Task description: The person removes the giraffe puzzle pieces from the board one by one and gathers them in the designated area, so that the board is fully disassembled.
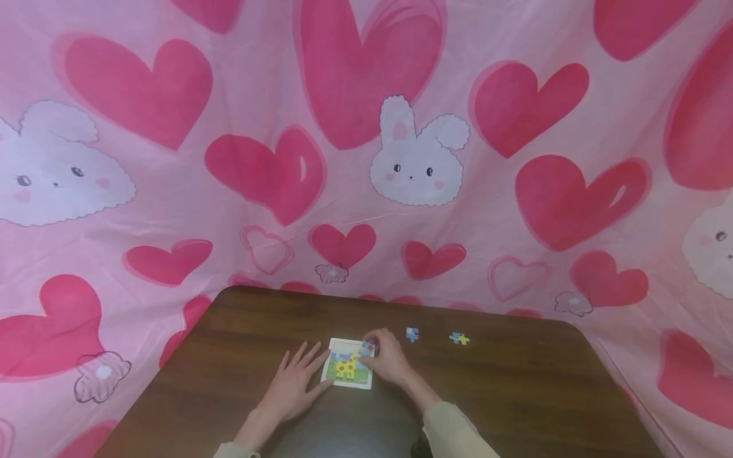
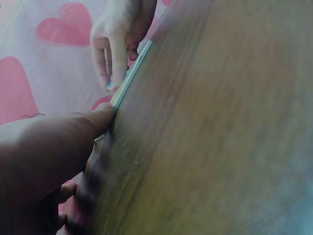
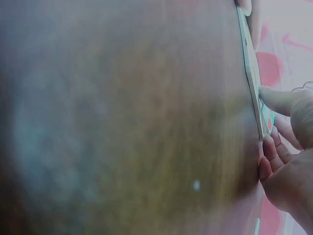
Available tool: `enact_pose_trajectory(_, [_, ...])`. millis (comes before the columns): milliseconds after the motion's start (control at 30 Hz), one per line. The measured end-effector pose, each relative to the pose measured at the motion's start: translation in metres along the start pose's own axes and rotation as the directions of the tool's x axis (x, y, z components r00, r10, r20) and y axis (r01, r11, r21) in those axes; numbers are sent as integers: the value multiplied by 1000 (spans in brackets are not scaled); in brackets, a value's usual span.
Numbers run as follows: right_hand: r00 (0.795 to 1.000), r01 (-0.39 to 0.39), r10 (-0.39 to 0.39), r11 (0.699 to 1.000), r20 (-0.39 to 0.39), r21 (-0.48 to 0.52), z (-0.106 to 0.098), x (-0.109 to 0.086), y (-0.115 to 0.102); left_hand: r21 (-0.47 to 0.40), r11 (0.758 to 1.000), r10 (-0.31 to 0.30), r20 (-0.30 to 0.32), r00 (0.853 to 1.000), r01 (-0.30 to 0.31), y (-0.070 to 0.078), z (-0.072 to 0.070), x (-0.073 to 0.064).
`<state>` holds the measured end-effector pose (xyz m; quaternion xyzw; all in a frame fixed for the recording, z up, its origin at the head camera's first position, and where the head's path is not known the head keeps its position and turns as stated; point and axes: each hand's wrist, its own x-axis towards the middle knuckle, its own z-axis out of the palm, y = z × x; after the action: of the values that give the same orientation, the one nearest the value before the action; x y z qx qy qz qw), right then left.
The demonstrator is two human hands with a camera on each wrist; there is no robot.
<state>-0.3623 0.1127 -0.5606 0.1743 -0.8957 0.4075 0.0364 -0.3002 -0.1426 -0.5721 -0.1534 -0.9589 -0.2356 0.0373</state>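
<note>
White edging rims the puzzle tray (image 1: 346, 346), which lies flat on a dark brown wooden table (image 1: 515, 381) between the two hands. Only the head view shows its face: a yellow giraffe (image 1: 346, 367) with red spots on green ground, blue to its left, and a pale uncovered strip along the top. That view alone also shows two loose pieces (image 1: 411, 334) (image 1: 459, 338) to the right, well apart from the tray: the nearer mostly blue, the farther blue and yellow.

The left hand (image 1: 293, 387) is spread wide, its thumb at the tray's lower left corner; the left wrist view shows that thumb touching the edge of the tray, seen there as a thin pale slab. The right hand (image 1: 390, 361) pinches a blue piece with a red spot (image 1: 367, 348) at the upper right corner. The right wrist view shows the thumb and curled fingers from the side; whether the piece is seated cannot be told.
</note>
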Motion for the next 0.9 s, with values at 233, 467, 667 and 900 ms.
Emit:
enact_pose_trajectory(233, [999, 33, -33, 999, -1, 16, 2, -1, 3, -11, 1000, -12, 14, 1000, 12, 1, 0, 0])
enact_pose_trajectory(467, [999, 39, -38, 999, -22, 37, 1, -4, 5, -15, 1000, -24, 17, 1000, 24, -1, 2, 0])
enact_pose_trajectory(667, [1000, -3, 3, 998, -3, 59, 1, -6, 6, -18, 1000, -19, 9, 1000, 19, 0, 2, -1])
enact_pose_trajectory(900, [1000, -8, 5, 994, 23, 106, -2, -6, 7, -18, 1000, -21, 12, 1000, 21, 1, 2, -1])
